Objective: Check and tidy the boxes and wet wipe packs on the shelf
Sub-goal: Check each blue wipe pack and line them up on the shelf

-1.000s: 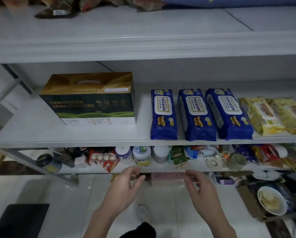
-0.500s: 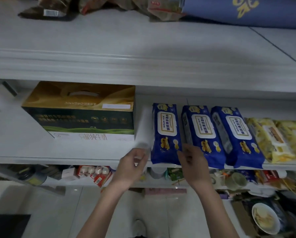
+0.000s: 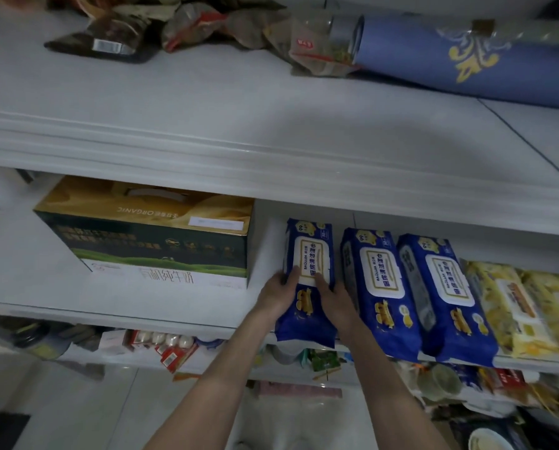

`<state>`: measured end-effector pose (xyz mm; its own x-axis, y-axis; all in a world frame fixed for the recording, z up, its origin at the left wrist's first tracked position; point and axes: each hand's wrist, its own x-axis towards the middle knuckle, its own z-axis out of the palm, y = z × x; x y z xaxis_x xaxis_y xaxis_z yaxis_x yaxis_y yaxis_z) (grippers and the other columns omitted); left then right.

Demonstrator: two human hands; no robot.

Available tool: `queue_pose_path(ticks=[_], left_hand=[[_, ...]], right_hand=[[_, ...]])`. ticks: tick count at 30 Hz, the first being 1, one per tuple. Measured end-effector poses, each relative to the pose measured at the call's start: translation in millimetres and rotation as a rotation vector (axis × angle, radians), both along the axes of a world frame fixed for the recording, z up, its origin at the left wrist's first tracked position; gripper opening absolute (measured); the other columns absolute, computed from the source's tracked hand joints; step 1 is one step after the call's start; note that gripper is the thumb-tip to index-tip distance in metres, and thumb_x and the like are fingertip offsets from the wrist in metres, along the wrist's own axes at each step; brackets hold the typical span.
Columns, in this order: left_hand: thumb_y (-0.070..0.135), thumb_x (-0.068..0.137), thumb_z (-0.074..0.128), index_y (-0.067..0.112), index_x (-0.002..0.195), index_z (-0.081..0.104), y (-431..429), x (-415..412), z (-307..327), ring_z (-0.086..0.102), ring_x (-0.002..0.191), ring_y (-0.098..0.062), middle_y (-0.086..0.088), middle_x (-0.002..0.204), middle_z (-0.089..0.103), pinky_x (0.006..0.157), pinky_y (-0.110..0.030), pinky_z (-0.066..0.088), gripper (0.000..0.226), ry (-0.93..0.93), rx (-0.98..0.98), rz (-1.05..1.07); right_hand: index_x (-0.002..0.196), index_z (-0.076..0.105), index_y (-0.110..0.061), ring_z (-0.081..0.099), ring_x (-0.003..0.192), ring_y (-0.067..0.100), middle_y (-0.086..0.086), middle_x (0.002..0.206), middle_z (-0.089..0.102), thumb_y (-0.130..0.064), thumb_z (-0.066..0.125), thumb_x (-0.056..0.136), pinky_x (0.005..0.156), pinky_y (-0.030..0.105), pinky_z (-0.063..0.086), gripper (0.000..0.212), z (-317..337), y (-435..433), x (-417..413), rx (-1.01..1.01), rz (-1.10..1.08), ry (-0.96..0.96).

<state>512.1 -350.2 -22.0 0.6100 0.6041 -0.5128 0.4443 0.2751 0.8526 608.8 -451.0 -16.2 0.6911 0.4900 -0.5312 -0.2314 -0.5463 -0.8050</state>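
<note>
Blue plastic wraps the leftmost wet wipe pack (image 3: 309,274), which lies flat on the middle shelf (image 3: 109,297) with its long axis running front to back and its near end hanging a little past the shelf's front edge. The left hand (image 3: 279,295) clasps its left side and the right hand (image 3: 331,295) its right side, fingers (image 3: 320,280) curled onto the white label flap, so both are closed on the pack. Two more blue packs (image 3: 380,287) lie just to its right, parallel and tilted slightly rightward, then yellow packs (image 3: 512,306) beyond them. To the left stands a green and gold box (image 3: 151,235) (its printing reads upside down), with a bare strip of shelf between box and held pack and more open shelf left of the box. The lower shelf (image 3: 226,365) is crowded with small bottles and cartons too blurred to tell apart. The top shelf carries crumpled bags (image 3: 187,24) and a blue roll (image 3: 466,60).
</note>
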Motion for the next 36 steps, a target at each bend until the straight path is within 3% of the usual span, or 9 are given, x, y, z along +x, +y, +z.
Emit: queue_pose_path(ticks=[5, 8, 12, 14, 16, 21, 24, 28, 36], left_hand=[[0.051, 0.100, 0.052, 0.014, 0.133, 0.060, -12.3, -5.6, 5.8, 0.072, 0.100, -0.021, -0.007, 0.117, 0.073, 0.093, -0.041, 0.059, 0.050, -0.062, -0.043, 0.047], [0.048, 0.100, 0.055, 0.018, 0.134, 0.060, -28.1, -17.2, 12.7, 0.074, 0.099, -0.022, -0.006, 0.116, 0.074, 0.089, -0.038, 0.061, 0.046, -0.152, -0.114, 0.103], [0.036, 0.098, 0.062, 0.023, 0.132, 0.062, -48.5, -35.6, 30.8, 0.077, 0.093, -0.015, 0.000, 0.109, 0.078, 0.072, -0.027, 0.062, 0.037, -0.305, -0.144, 0.167], [0.028, 0.095, 0.067, 0.025, 0.132, 0.060, -54.5, -47.5, 40.6, 0.076, 0.094, -0.013, 0.002, 0.113, 0.076, 0.069, -0.024, 0.060, 0.038, -0.336, -0.123, 0.153], [0.024, 0.089, 0.073, 0.028, 0.131, 0.056, -57.8, -61.1, 44.8, 0.075, 0.100, -0.014, 0.000, 0.119, 0.074, 0.072, -0.025, 0.060, 0.045, -0.350, -0.131, 0.126], [0.032, 0.071, 0.079, 0.029, 0.135, 0.056, -68.6, -92.7, 41.5, 0.072, 0.109, -0.016, 0.003, 0.119, 0.074, 0.084, -0.036, 0.059, 0.069, -0.333, -0.122, 0.036], [0.032, 0.069, 0.080, 0.029, 0.135, 0.056, -75.3, -102.6, 40.6, 0.072, 0.109, -0.017, 0.003, 0.118, 0.075, 0.086, -0.039, 0.059, 0.071, -0.330, -0.120, 0.038], [0.023, 0.071, 0.080, 0.028, 0.135, 0.057, -78.6, -108.9, 41.4, 0.071, 0.113, -0.021, 0.004, 0.123, 0.072, 0.087, -0.043, 0.059, 0.068, -0.359, -0.125, 0.035], [0.029, 0.063, 0.087, 0.027, 0.132, 0.057, -84.1, -113.5, 37.1, 0.070, 0.114, -0.022, 0.003, 0.124, 0.072, 0.084, -0.041, 0.060, 0.076, -0.379, -0.172, 0.064]], right_hand=[[0.129, 0.045, -0.023, 0.068, 0.094, 0.017, 0.002, 0.114, 0.066, -0.033, 0.065, 0.101, 0.073, 0.036, 0.058, 0.035, 2.3, -17.0, -3.2, 0.252, -0.147, 0.236], [0.124, 0.049, -0.023, 0.073, 0.097, 0.022, 0.005, 0.116, 0.070, -0.029, 0.071, 0.097, 0.068, 0.035, 0.061, 0.036, 4.8, -28.6, -8.5, 0.352, -0.152, 0.261], [0.118, 0.056, -0.022, 0.077, 0.099, 0.025, 0.007, 0.119, 0.076, -0.024, 0.081, 0.085, 0.077, 0.042, 0.063, 0.041, 9.1, -48.0, -10.8, 0.462, -0.140, 0.250], [0.123, 0.057, -0.020, 0.077, 0.105, 0.027, 0.007, 0.123, 0.075, -0.025, 0.084, 0.077, 0.084, 0.046, 0.062, 0.054, 13.4, -62.6, -15.6, 0.516, -0.116, 0.240], [0.130, 0.055, -0.020, 0.075, 0.111, 0.027, 0.005, 0.125, 0.074, -0.024, 0.084, 0.075, 0.089, 0.048, 0.062, 0.062, 15.3, -76.6, -22.0, 0.545, -0.055, 0.230], [0.130, 0.061, -0.026, 0.077, 0.105, 0.023, 0.001, 0.121, 0.077, -0.024, 0.083, 0.082, 0.081, 0.040, 0.061, 0.053, 16.5, -101.1, -39.6, 0.600, -0.027, 0.278], [0.131, 0.063, -0.020, 0.076, 0.106, 0.025, 0.007, 0.123, 0.076, -0.026, 0.071, 0.085, 0.081, 0.037, 0.064, 0.047, 16.0, -110.7, -50.2, 0.611, -0.002, 0.255], [0.138, 0.059, -0.021, 0.074, 0.113, 0.026, 0.007, 0.129, 0.074, -0.031, 0.073, 0.080, 0.082, 0.038, 0.064, 0.061, 15.5, -121.6, -58.8, 0.633, -0.031, 0.292], [0.140, 0.057, -0.022, 0.075, 0.111, 0.027, 0.008, 0.128, 0.074, -0.023, 0.069, 0.086, 0.078, 0.038, 0.065, 0.055, 15.3, -127.4, -60.6, 0.611, -0.027, 0.291]])
